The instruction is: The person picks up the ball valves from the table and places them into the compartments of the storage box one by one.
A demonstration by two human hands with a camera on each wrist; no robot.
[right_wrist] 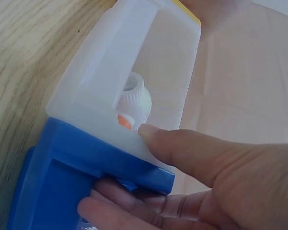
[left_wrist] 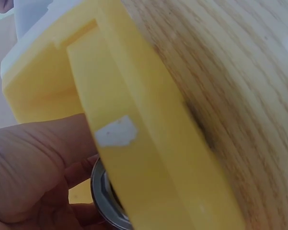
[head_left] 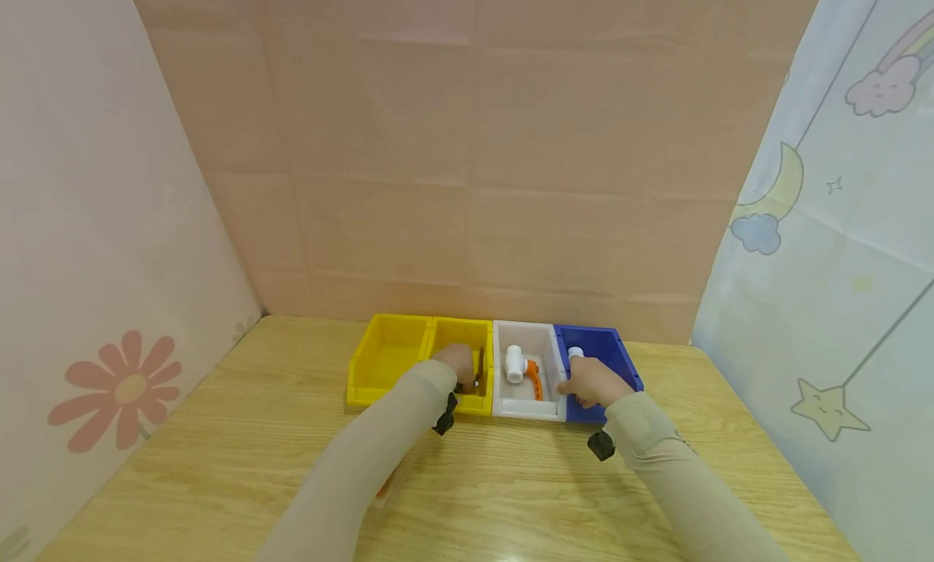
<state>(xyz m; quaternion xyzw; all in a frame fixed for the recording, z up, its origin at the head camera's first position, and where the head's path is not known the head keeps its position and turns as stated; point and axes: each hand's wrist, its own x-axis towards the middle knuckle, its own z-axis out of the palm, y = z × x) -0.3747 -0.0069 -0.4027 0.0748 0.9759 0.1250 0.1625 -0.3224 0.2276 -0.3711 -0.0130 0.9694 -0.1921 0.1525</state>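
On the far side of the wood-grain table (head_left: 511, 473), a row of bins. Leftmost: yellow plastic bin (head_left: 390, 353). Next, second yellow plastic bin (head_left: 473, 330), left hand (head_left: 454, 362) reaching in. Left fingers bent at a round silver metal ring (left_wrist: 99, 196), inside that bin behind its near wall; tips hidden, can't tell if pinching it. Thin dark piece (head_left: 478, 364) just right of that hand. Next, white plastic bin (head_left: 529, 409) with white plastic tubular fitting (head_left: 514, 364), orange lever (head_left: 536, 381) on its right. Rightmost, blue plastic bin (head_left: 622, 363): right hand (head_left: 594, 380) at its left wall, thumb apart over white bin's edge, other fingers close together, loosely extended inside blue. White rounded piece (head_left: 576, 352) just beyond, partly hidden.
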